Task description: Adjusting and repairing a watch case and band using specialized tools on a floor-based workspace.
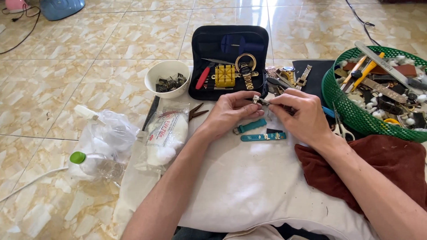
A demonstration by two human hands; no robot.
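Pinching a small metal watch part (256, 99) between left hand (231, 111) and right hand (300, 116), hovering just above two teal straps (260, 131), risking a slip and loss beyond into the open tool case (229, 62).

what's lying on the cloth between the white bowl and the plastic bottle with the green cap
In the head view, between the white bowl and the green-capped bottle lie a clear packet of cotton and a crumpled clear plastic bag.
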